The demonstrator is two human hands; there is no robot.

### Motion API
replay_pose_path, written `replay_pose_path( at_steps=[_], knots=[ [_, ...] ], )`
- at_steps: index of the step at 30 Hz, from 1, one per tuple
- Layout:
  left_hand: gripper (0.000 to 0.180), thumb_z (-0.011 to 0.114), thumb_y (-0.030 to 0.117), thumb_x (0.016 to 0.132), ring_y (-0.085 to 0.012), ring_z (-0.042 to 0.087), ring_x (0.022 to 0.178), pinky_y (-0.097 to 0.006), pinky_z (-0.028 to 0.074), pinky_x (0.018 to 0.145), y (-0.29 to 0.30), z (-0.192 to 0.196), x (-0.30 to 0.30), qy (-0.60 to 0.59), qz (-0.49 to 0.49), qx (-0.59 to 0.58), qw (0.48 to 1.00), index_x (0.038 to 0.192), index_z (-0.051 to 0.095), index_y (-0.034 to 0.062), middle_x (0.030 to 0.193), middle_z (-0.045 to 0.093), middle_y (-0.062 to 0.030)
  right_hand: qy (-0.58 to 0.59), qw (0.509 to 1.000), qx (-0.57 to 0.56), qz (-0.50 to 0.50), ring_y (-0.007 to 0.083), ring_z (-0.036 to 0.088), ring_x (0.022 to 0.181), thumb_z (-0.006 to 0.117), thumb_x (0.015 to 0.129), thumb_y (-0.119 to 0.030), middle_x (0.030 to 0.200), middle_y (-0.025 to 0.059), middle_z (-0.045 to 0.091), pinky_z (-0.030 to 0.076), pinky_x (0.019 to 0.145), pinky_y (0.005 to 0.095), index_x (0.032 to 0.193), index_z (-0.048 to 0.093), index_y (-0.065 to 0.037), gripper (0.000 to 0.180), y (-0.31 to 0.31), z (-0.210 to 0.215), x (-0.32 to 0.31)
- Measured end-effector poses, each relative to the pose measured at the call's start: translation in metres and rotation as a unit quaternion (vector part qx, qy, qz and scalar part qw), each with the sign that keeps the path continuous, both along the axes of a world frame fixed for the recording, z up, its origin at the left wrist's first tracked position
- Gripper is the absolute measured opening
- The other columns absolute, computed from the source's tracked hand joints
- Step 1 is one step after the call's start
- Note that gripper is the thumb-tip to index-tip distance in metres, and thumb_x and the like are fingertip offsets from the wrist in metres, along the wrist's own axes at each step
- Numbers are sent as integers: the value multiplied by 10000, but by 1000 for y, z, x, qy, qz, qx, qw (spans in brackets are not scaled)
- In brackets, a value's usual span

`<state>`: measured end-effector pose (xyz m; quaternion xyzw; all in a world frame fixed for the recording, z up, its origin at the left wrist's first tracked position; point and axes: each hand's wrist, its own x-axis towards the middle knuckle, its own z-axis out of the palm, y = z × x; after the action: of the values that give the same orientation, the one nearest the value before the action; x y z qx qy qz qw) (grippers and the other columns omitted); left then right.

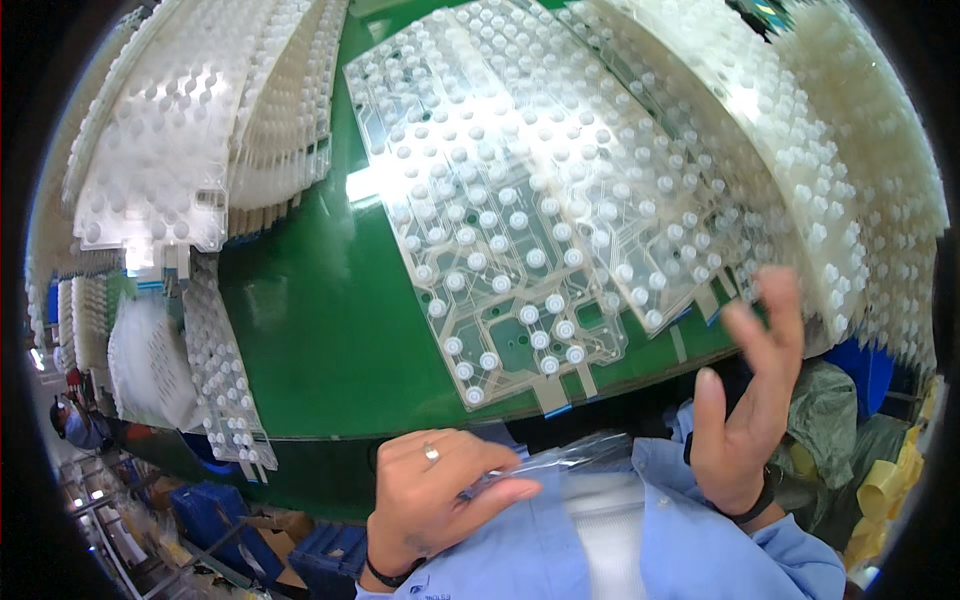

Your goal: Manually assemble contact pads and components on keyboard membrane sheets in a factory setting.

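Hands at six o'clock: left hand point(435, 495) pinches a clear plastic sheet point(560, 462) against the body; right hand point(750, 400) lifted, released. Dome-studded membrane sheets point(520, 200) fanned on green worktop point(310, 320) at twelve o'clock, within reach.

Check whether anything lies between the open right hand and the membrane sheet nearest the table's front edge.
Nothing visible does. The right hand hovers open just off that membrane sheet; only bare green table and air show between. The left hand pinches a clear sheet lower down.
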<state>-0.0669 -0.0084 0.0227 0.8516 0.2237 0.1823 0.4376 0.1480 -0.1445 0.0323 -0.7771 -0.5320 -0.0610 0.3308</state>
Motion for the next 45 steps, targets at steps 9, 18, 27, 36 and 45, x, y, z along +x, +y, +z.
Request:
replay_pose_path(
  at_steps=[9, 18, 27, 36, 45],
  knots=[
    [274, 809, 285, 712, -177, 588, 498, -282, 430, 456, -11, -9, 22, -27, 1, 11, 1000, 754, 653, 64, 572, 579, -26, 309, 914, -76, 250, 264, 590, 843, 745, 741, -74, 900, 70, 630, 442, 737, 364, 916, 671, -63, 190, 24, 6, -21],
    [272, 810, 286, 704, -183, 563, 477, -291, 420, 441, -9, -11, 27, -27, -37, 4, 999, 747, 647, 72, 570, 562, -17, 331, 901, -57, 274, 248, 580, 794, 734, 762, -68, 857, 54, 623, 441, 723, 335, 866, 675, -66, 120, 22, 2, -19],
    [322, 774, 328, 688, -351, 567, 1150, -439, 420, 900, 24, -8, 33, 29, -67, 144, 987, 664, 579, 72, 1124, 681, -108, 556, 823, 23, 117, 115, 549, 954, 590, 924, -77, 1045, 78, 605, 420, 890, 273, 984, 586, 1, 98, 41, -15, 16],
    [320, 778, 340, 715, -287, 548, 1203, -419, 389, 921, 19, -5, 9, 102, -77, 125, 984, 673, 564, 107, 1226, 650, -58, 354, 925, -32, 132, 109, 519, 933, 585, 913, -48, 1044, 89, 572, 401, 862, 249, 986, 546, -11, 91, 49, -16, 19],
    [361, 754, 417, 722, -335, 545, 1201, -430, 397, 896, 25, -20, 12, 42, -97, 128, 986, 641, 573, 115, 1171, 673, -90, 536, 836, -84, 80, 46, 537, 748, 596, 902, -21, 871, 18, 580, 416, 640, 179, 963, 572, 4, 71, 63, -9, -6]
  ],
)
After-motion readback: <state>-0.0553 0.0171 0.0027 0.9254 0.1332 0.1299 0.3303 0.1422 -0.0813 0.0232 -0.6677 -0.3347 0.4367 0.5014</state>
